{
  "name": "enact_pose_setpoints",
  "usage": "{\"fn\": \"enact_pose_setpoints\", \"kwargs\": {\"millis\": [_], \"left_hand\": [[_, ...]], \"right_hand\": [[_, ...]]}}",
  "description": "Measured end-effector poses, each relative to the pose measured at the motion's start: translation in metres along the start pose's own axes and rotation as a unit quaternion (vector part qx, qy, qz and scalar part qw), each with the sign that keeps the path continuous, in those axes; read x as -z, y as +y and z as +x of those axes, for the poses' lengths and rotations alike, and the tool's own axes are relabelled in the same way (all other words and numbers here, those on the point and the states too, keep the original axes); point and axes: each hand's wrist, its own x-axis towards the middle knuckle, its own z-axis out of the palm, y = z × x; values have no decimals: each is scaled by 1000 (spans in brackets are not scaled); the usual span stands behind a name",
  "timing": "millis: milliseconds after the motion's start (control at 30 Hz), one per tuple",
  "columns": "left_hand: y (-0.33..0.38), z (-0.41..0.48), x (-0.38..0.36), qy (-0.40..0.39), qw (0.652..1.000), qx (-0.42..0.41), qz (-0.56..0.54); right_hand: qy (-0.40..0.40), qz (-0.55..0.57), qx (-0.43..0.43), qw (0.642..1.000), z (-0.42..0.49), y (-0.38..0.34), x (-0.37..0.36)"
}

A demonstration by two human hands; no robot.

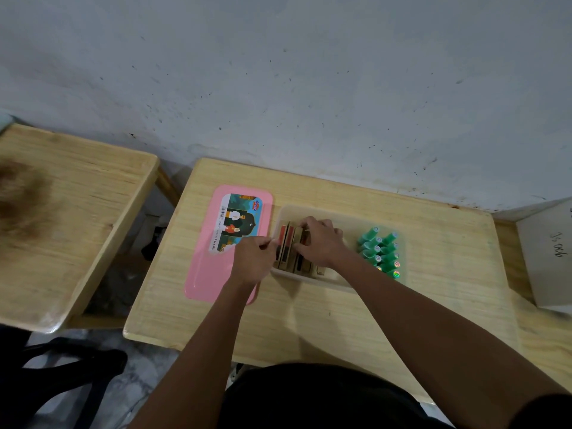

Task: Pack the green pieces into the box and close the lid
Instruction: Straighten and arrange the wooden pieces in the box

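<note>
A translucent box [346, 219] sits mid-table. Several green bottle-shaped pieces [380, 252] lie packed at its right end. At its left end stand gold and red flat packets [289, 243]. My right hand [318, 241] rests over those packets with fingers curled on them. My left hand [255, 258] is at the box's left edge and pinches a packet's edge. The pink lid [204, 267] with a picture label lies flat left of the box, partly under my left hand.
A second wooden table [62, 218] stands to the left across a gap. A white carton [548, 255] lies at the right edge. The wall runs just behind the table. A dark bag [62, 373] lies on the floor at lower left.
</note>
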Motion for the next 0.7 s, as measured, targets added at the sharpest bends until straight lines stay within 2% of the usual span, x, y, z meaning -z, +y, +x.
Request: {"fn": "enact_pose_setpoints", "kwargs": {"millis": [267,433,567,700], "left_hand": [[0,0,0,2,1000,-1,6],[0,0,-1,4,1000,5,-2],[2,-1,-1,3,1000,8,-10],[1,-2,-1,1,1000,11,-10]], "right_hand": [[57,77,9,995,0,0,3],[87,255,-1,963,-7,-3,9],[93,275,-7,957,-10,-3,11],[107,305,-48,945,-8,-1,7]]}}
